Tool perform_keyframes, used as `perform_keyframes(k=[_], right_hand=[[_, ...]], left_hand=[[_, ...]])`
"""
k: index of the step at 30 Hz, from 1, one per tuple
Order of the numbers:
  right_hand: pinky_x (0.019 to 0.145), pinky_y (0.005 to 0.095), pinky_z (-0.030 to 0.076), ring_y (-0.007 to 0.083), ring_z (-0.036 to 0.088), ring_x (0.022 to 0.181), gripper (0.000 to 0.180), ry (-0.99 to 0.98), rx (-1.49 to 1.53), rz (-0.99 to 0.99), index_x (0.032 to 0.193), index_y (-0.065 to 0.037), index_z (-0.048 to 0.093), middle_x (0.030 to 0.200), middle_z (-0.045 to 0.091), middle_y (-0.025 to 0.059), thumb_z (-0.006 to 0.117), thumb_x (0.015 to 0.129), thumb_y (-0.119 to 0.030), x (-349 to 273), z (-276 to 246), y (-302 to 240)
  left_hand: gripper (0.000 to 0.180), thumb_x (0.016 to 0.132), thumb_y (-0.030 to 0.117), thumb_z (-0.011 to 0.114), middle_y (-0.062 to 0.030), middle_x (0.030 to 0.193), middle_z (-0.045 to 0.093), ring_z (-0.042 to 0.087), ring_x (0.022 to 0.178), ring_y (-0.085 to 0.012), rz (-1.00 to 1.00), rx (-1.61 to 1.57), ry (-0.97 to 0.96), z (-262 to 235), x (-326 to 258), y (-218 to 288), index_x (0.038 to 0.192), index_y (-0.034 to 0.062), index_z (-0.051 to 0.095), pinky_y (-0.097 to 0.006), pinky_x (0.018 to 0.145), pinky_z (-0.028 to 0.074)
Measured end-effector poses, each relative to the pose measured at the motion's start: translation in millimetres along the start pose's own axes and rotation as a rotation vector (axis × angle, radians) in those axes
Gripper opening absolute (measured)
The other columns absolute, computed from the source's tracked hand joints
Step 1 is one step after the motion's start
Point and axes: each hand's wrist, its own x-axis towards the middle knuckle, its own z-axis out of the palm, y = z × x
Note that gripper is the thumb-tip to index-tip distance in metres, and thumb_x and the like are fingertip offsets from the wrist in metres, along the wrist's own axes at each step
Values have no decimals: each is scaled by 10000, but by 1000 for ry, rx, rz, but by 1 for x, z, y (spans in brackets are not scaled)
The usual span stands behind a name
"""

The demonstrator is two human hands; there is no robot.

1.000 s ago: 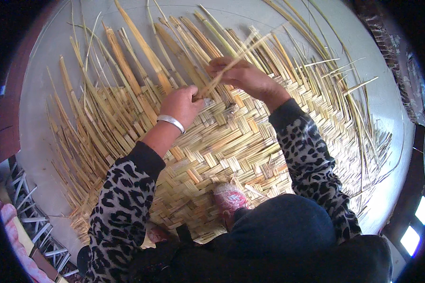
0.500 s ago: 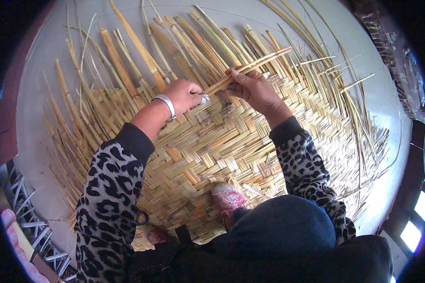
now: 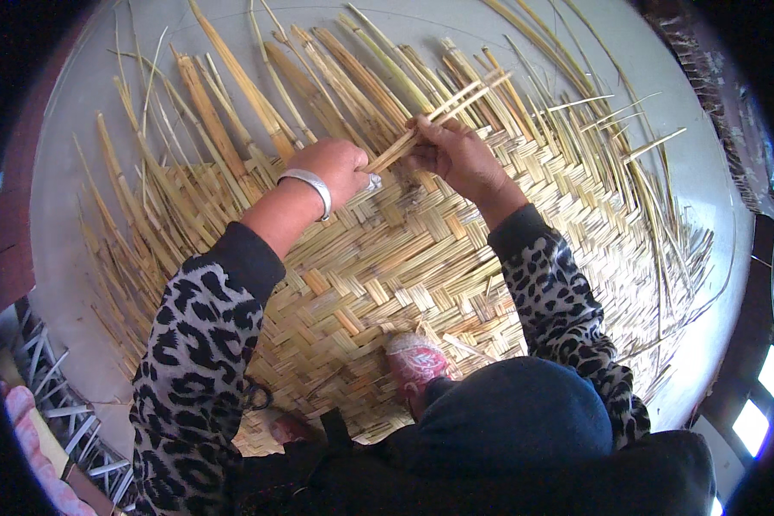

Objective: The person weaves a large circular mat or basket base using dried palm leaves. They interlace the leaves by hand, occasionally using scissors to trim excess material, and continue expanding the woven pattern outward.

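Between my hands is a small bundle of split reed strips (image 3: 390, 155), slanting up to the right above the far edge of a woven reed mat (image 3: 387, 284). My left hand (image 3: 334, 172), with a silver bangle and a ring, is closed round the bundle's lower end. My right hand (image 3: 458, 159) pinches the same strips farther up between thumb and fingers. Past it the strip ends fork apart. Close beyond both hands, long unwoven reeds (image 3: 353, 77) stick out from the mat. The palm side of each hand is hidden.
My foot in a red patterned shoe (image 3: 417, 359) stands on the mat, with my other shoe (image 3: 291, 427) partly covered. Loose reeds (image 3: 654, 224) fan out at the right. Grey floor (image 3: 64, 215) surrounds the mat. A white lattice object (image 3: 64, 404) lies at lower left, a fringed cloth (image 3: 731, 112) at upper right.
My left hand has shifted slightly left. The strips tilt a little more steeply, and their forked ends have spread wider and moved left. Both hands keep their hold.
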Motion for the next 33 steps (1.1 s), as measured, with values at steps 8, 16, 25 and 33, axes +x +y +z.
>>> perform_keyframes(k=[8,16,25,33], right_hand=[[952,329,453,198,580,1084,528,-237,-363,-127,1212,35,548,1160,617,140,498,972,-433,42,34,7],[798,364,486,269,588,917,657,-239,-1066,-54,1157,-4,561,1022,591,184,595,839,-577,95,41,13],[852,324,485,209,545,1034,489,-295,-877,103,1333,-122,531,1233,542,112,580,912,-366,78,40,2],[911,306,434,185,546,1082,575,-179,-554,82,1265,57,527,1171,605,121,647,884,-356,68,45,9]], left_hand=[[257,819,299,648,-193,740,627,605,723,-402,-171,-176,382,26,-18,-3,762,50,634,-474,650,484],[294,780,297,654,-213,673,598,583,666,-411,-368,-397,645,49,-13,-15,692,20,611,-468,611,465],[371,777,342,673,-198,616,572,545,587,-381,-517,-593,728,61,-15,-18,690,-9,592,-437,584,450],[317,773,314,670,-195,658,607,584,633,-370,-559,-697,615,70,0,-28,750,-1,638,-425,620,473]])
